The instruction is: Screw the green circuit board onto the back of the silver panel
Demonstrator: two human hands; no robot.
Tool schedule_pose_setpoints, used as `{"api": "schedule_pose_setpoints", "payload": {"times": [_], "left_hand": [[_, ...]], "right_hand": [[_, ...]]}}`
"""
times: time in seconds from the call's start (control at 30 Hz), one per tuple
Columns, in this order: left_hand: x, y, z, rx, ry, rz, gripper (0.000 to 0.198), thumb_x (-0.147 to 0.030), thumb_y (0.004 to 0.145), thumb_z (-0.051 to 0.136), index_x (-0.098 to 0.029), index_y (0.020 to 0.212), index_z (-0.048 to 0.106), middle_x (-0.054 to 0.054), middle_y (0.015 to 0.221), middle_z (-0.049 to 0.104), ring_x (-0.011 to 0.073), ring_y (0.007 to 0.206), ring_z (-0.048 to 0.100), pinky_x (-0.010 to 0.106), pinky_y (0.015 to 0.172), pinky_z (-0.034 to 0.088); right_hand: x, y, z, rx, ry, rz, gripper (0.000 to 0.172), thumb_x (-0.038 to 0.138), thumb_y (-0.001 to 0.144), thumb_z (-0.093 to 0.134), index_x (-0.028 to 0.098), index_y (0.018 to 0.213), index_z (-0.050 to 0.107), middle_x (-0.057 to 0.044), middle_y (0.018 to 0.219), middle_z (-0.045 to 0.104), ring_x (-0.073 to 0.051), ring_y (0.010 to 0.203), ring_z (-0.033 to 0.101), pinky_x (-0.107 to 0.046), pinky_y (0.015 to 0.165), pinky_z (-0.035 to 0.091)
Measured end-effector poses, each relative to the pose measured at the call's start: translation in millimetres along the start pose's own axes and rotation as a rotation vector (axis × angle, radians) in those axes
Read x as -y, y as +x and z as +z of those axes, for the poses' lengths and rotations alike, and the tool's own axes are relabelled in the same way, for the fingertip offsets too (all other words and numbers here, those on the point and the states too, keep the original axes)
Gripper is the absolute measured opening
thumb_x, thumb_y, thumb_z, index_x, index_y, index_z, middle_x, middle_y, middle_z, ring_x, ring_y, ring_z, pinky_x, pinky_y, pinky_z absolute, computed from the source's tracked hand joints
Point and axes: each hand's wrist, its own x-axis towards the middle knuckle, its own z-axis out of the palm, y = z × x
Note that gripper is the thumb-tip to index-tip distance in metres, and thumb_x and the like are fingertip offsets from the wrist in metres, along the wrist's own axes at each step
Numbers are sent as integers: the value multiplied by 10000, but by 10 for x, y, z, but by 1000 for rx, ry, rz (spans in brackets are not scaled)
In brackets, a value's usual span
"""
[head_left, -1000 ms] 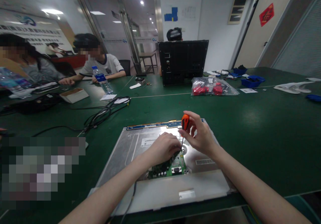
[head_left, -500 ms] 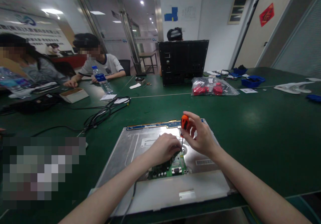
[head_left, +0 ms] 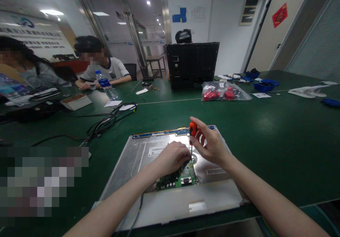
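Observation:
My right hand [head_left: 209, 141] grips the orange-and-black handle of a small screwdriver [head_left: 193, 128], held upright with its thin shaft pointing down at the upper edge of a green circuit board [head_left: 187, 175]. Close to the shaft's lower end, the fingertips of my left hand [head_left: 175, 155] are pinched together; what lies between them is hidden. The board sits on the silver metal back of a flat display panel [head_left: 138, 166]. A narrow blue circuit strip [head_left: 156, 133] runs along the panel's far edge. A dark cable [head_left: 138, 210] passes under my left forearm.
Black cables [head_left: 106, 120] lie coiled left of the panel, near a water bottle [head_left: 106, 85] and an open box [head_left: 76, 102]. Ahead stand a black monitor [head_left: 192, 67] and a plastic bag of red parts [head_left: 224, 91]. Blue trays [head_left: 265, 85] sit at the right. Several people sit around the table.
The screwdriver handle appears turned slightly between the right fingers, its tip at the same spot. My left hand stays in place. The whole view has shifted a little.

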Motion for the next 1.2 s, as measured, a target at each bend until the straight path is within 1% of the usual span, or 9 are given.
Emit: {"api": "schedule_pose_setpoints", "payload": {"times": [0.13, 0.3, 0.5, 0.7, 0.9, 1.0, 1.1, 1.2], "left_hand": [[-5, -7, -8, -2, 5, 4, 167, -93, 904, 568, -175, 844, 701, 42, 851, 735, 182, 811, 673, 286, 739, 473], [18, -3, 2, 6, 6, 11, 184, -88, 909, 548, -174, 849, 700, 47, 854, 734, 178, 812, 675, 278, 731, 478], [49, -4, 25, 12, 10, 13, 155, -102, 904, 573, -176, 860, 702, 45, 876, 736, 183, 832, 674, 281, 750, 483], [21, 2, 5, 11, 21, 10, 192, -110, 912, 536, -179, 829, 695, 48, 861, 730, 180, 821, 671, 281, 729, 479], [7, 0, -6, 10, 13, 14, 192, -104, 906, 529, -175, 848, 698, 50, 852, 732, 180, 811, 670, 283, 722, 476], [12, -5, -3, 9, 12, 16, 189, -107, 908, 526, -175, 856, 695, 54, 853, 731, 181, 810, 670, 285, 727, 475], [13, -5, -1, 9, 16, 15, 186, -111, 915, 531, -175, 850, 693, 49, 840, 728, 173, 788, 666, 278, 714, 468], [4, -2, -6, 9, 19, 15, 169, -110, 912, 554, -173, 841, 694, 42, 829, 729, 171, 780, 665, 272, 705, 461]], "right_hand": [[5, -4, -1, 6, -3, 5, 563, 167, 912, 502, 234, 1453, 365, -2, 830, 673, -104, 567, 602, -206, 479, 461], [10, -1, -3, -1, -13, 4, 544, 168, 902, 527, 232, 1423, 384, 2, 848, 664, -91, 541, 572, -209, 487, 458], [-17, -17, 19, -21, -65, -37, 528, 208, 928, 554, 240, 1420, 366, 16, 807, 641, -100, 536, 555, -224, 496, 458], [-36, -14, 28, -19, -80, -50, 504, 261, 949, 548, 251, 1418, 363, 19, 794, 620, -105, 535, 538, -231, 487, 454], [16, 5, 6, 12, -52, -1, 538, 232, 935, 525, 251, 1439, 335, 22, 779, 610, -103, 503, 523, -236, 459, 428], [15, -3, -3, 27, -31, 15, 550, 215, 933, 495, 250, 1454, 324, 17, 776, 614, -115, 516, 532, -249, 472, 442], [12, -7, -10, 26, -7, 8, 548, 183, 924, 459, 247, 1454, 335, 5, 798, 627, -121, 536, 538, -258, 491, 457], [21, -2, -14, 16, 2, -3, 548, 156, 910, 456, 248, 1439, 347, 2, 812, 629, -113, 529, 528, -246, 480, 445]]}}
